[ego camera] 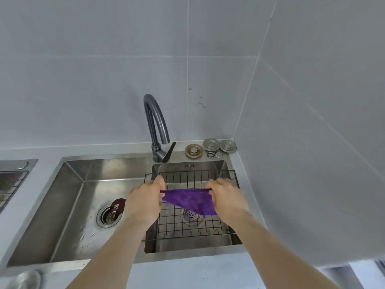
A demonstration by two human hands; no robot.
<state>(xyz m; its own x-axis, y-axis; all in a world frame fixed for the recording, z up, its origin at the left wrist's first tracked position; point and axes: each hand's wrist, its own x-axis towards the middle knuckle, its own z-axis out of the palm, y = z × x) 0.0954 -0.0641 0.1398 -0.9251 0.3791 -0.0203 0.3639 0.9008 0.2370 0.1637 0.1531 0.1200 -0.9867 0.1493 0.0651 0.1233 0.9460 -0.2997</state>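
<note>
A purple cloth (190,200) hangs stretched between both hands above the right basin of a steel double sink (68,184). My left hand (144,200) pinches its left top corner, and my right hand (226,198) pinches its right top corner. The cloth's lower edge droops over a black wire rack (191,226) that sits in the right basin. Under the rack a perforated drain strainer (192,215) shows, partly covered by the cloth.
A dark curved faucet (156,126) stands behind the basins with its lever to the right. Metal drain covers and rings (211,148) lie on the back ledge. The left basin holds a drain (108,215) with a dark brown object (118,205) beside it. Tiled walls close in behind and right.
</note>
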